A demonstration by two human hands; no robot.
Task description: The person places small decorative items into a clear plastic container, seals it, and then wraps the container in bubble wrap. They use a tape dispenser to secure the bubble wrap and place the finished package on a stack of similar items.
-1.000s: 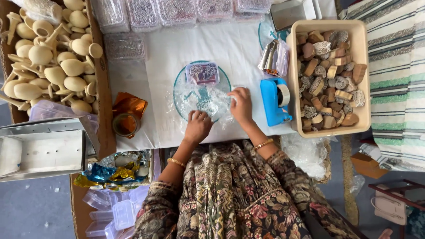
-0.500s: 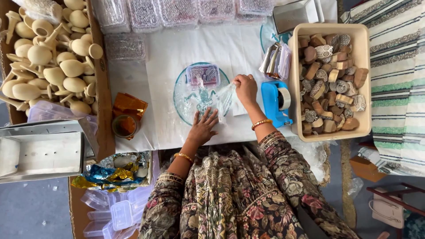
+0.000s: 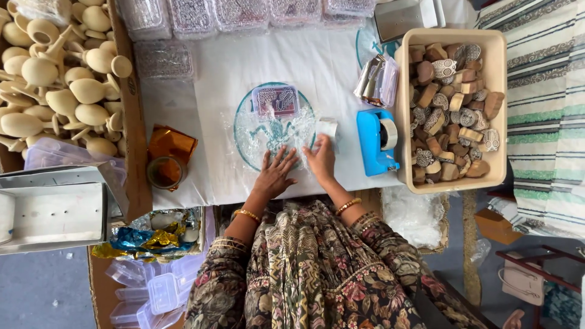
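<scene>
A small clear plastic box of patterned pieces sits at the far edge of the teal-rimmed round plate on the white worktop, crinkled clear wrap just nearer. The blue tape dispenser stands right of the plate. The left hand lies flat, fingers spread, on the wrap; the right hand pinches its edge.

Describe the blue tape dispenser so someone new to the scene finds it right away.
Start at the big beige tub of carved wooden blocks on the white table's right side. The tape dispenser sits against its left wall, just right of the right hand. It is the only solid bright blue item, with a tape roll mounted in it.
</scene>
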